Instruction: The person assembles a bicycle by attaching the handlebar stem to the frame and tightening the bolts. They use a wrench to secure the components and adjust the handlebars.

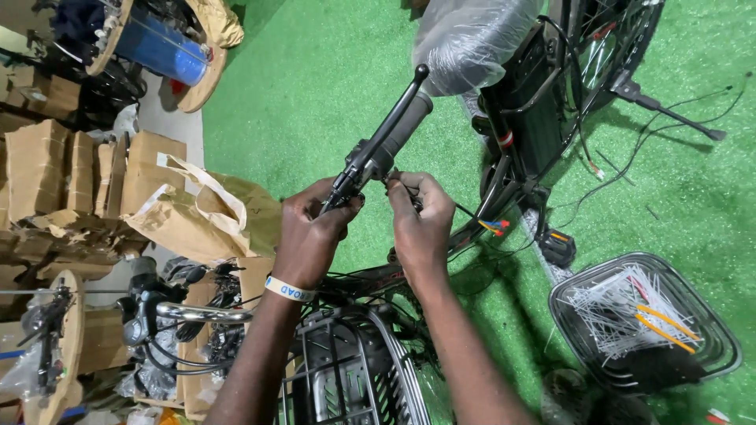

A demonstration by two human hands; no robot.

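Observation:
A black bicycle handlebar grip (407,122) with its brake lever (391,118) points up toward the middle of the view. My left hand (311,232) wraps around the handlebar just below the brake clamp (358,161). My right hand (417,220) pinches something small and dark at the clamp, right beside the grip; what it is stays too small to tell. A pale wristband (287,289) sits on my left wrist. The bike's black frame (504,181) and plastic-wrapped saddle (468,35) lie beyond my hands.
A black wire basket (709,323) holding white cable ties and orange sticks sits on the green turf at right. The bike's front basket (346,370) is below my arms. Cardboard boxes (55,169), torn brown paper and a crate of handlebar parts (181,315) crowd the left.

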